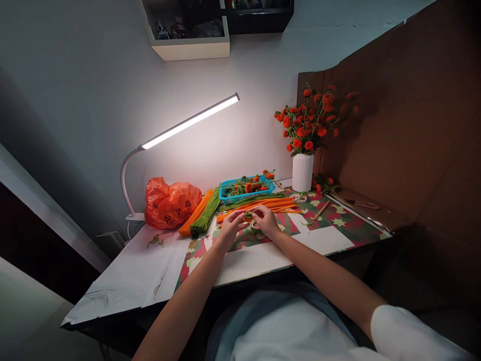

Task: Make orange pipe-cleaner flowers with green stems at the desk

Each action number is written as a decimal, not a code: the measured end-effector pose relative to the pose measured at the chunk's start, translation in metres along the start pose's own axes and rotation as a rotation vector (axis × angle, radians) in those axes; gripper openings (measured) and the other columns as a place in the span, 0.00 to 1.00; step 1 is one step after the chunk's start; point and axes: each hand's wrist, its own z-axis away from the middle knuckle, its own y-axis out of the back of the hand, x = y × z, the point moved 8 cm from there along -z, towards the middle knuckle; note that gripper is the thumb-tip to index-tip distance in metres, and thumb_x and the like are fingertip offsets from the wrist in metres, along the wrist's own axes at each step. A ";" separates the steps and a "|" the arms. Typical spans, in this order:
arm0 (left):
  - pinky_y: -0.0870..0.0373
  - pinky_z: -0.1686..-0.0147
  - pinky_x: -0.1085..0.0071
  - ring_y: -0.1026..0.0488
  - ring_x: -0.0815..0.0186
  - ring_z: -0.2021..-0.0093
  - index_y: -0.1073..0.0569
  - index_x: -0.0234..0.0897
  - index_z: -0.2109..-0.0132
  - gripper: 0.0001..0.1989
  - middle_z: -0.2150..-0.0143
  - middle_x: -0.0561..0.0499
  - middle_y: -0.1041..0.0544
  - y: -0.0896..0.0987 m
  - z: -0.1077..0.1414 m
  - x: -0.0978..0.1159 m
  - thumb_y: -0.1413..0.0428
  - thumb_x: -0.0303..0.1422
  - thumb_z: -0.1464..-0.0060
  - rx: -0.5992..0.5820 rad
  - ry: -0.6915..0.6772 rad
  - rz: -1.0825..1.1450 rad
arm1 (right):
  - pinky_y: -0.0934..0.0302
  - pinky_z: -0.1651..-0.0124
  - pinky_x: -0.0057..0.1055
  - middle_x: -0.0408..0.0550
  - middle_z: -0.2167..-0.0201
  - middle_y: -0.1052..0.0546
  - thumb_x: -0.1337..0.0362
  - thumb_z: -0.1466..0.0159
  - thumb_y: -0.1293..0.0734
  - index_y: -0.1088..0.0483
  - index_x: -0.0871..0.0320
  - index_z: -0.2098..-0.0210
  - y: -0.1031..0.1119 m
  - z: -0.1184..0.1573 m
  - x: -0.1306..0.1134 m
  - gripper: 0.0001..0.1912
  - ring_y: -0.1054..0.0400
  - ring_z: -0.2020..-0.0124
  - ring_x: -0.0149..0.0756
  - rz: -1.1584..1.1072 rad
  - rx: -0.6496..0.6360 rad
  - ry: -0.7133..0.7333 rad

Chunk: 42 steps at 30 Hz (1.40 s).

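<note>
A small green-and-orange pipe-cleaner flower (248, 215) sits between my two hands above the table. My left hand (231, 228) pinches it from the left, fingers closed. From the other side, my right hand (266, 222) is closed on it too, its fingertips close to the left ones. Just under my hands lies a roll of tape (256, 226), partly covered by the right hand. Behind them are loose orange pipe cleaners (280, 204) lying across the table, with green pipe cleaners (240, 202) along their far side.
Further back stand a blue basket (222, 196) of finished flowers and a white vase (302, 173) of orange flowers. Orange and green bundles (206, 214) lie by an orange plastic bag (171, 203) at left. A lit lamp (191, 120) arches above; a thin stick (321, 210) lies right.
</note>
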 end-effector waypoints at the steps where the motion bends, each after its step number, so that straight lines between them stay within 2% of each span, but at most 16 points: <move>1: 0.26 0.61 0.65 0.26 0.65 0.64 0.23 0.34 0.64 0.21 0.64 0.48 0.23 -0.001 0.000 0.000 0.32 0.42 0.65 -0.008 0.004 -0.002 | 0.37 0.67 0.31 0.47 0.70 0.26 0.62 0.45 0.38 0.29 0.58 0.69 0.001 0.000 -0.002 0.08 0.33 0.72 0.34 0.012 0.015 0.011; 4: 0.26 0.61 0.66 0.26 0.65 0.64 0.22 0.34 0.63 0.20 0.63 0.46 0.23 -0.003 0.000 0.000 0.32 0.41 0.64 -0.022 0.000 -0.010 | 0.37 0.66 0.31 0.48 0.71 0.26 0.63 0.45 0.37 0.29 0.58 0.71 0.003 0.001 -0.005 0.06 0.33 0.72 0.34 0.040 0.044 0.027; 8: 0.27 0.58 0.65 0.25 0.64 0.61 0.22 0.34 0.62 0.19 0.57 0.45 0.22 0.001 -0.002 0.003 0.33 0.39 0.63 -0.002 -0.064 0.020 | 0.40 0.71 0.28 0.44 0.76 0.29 0.59 0.44 0.37 0.33 0.57 0.73 0.003 0.002 -0.005 0.08 0.36 0.75 0.32 0.036 0.039 -0.039; 11: 0.28 0.57 0.65 0.26 0.64 0.61 0.22 0.35 0.61 0.19 0.59 0.46 0.22 0.002 -0.002 0.006 0.33 0.38 0.62 -0.011 -0.110 -0.018 | 0.42 0.73 0.27 0.41 0.78 0.32 0.57 0.44 0.37 0.35 0.57 0.74 0.002 0.005 -0.009 0.09 0.39 0.77 0.30 0.008 0.009 -0.062; 15: 0.30 0.56 0.67 0.27 0.63 0.59 0.23 0.36 0.64 0.14 0.61 0.48 0.24 -0.002 0.001 0.016 0.34 0.35 0.61 -0.049 -0.254 -0.124 | 0.43 0.73 0.27 0.40 0.78 0.33 0.58 0.45 0.36 0.35 0.57 0.73 -0.007 0.007 -0.017 0.09 0.40 0.77 0.30 -0.029 -0.088 -0.024; 19: 0.30 0.57 0.68 0.28 0.64 0.58 0.26 0.35 0.69 0.11 0.61 0.48 0.25 -0.005 0.003 0.023 0.35 0.33 0.60 -0.077 -0.375 -0.194 | 0.43 0.72 0.27 0.42 0.76 0.31 0.61 0.44 0.36 0.34 0.57 0.73 -0.010 0.007 -0.017 0.06 0.37 0.75 0.31 0.023 -0.113 0.019; 23: 0.29 0.65 0.70 0.27 0.65 0.62 0.26 0.36 0.65 0.08 0.63 0.47 0.25 -0.005 0.006 0.029 0.43 0.36 0.49 -0.051 -0.437 -0.440 | 0.43 0.68 0.28 0.43 0.75 0.31 0.66 0.42 0.38 0.34 0.57 0.74 -0.010 0.006 -0.018 0.05 0.37 0.73 0.32 0.163 -0.126 0.099; 26: 0.29 0.67 0.71 0.27 0.64 0.62 0.24 0.37 0.68 0.07 0.65 0.47 0.25 -0.009 0.012 0.041 0.43 0.35 0.48 -0.024 -0.574 -0.729 | 0.44 0.67 0.29 0.43 0.74 0.32 0.68 0.40 0.38 0.35 0.57 0.74 -0.012 0.007 -0.019 0.06 0.38 0.71 0.32 0.286 -0.155 0.176; 28: 0.28 0.66 0.70 0.27 0.63 0.62 0.24 0.37 0.69 0.06 0.65 0.47 0.24 -0.013 0.015 0.044 0.42 0.34 0.48 -0.040 -0.627 -0.844 | 0.44 0.66 0.29 0.44 0.73 0.32 0.69 0.39 0.39 0.35 0.57 0.73 -0.014 0.007 -0.018 0.06 0.38 0.71 0.32 0.348 -0.182 0.194; 32: 0.28 0.60 0.66 0.25 0.63 0.63 0.23 0.37 0.69 0.04 0.65 0.47 0.22 -0.012 0.012 0.040 0.41 0.32 0.49 -0.077 -0.623 -0.921 | 0.44 0.64 0.30 0.45 0.71 0.31 0.70 0.38 0.39 0.36 0.57 0.73 -0.016 0.008 -0.012 0.07 0.37 0.69 0.33 0.419 -0.213 0.179; 36: 0.28 0.58 0.65 0.24 0.62 0.62 0.23 0.36 0.70 0.02 0.63 0.46 0.21 -0.007 0.007 0.031 0.41 0.29 0.50 -0.068 -0.567 -0.903 | 0.43 0.65 0.30 0.45 0.72 0.31 0.71 0.39 0.39 0.36 0.57 0.74 -0.015 0.007 -0.005 0.07 0.36 0.69 0.34 0.404 -0.188 0.130; 42: 0.28 0.60 0.65 0.25 0.62 0.62 0.24 0.37 0.72 0.03 0.65 0.46 0.22 -0.010 0.010 0.033 0.41 0.30 0.51 -0.026 -0.603 -0.823 | 0.42 0.67 0.30 0.44 0.75 0.30 0.67 0.41 0.38 0.35 0.57 0.75 -0.013 0.006 0.000 0.06 0.36 0.72 0.34 0.313 -0.138 0.080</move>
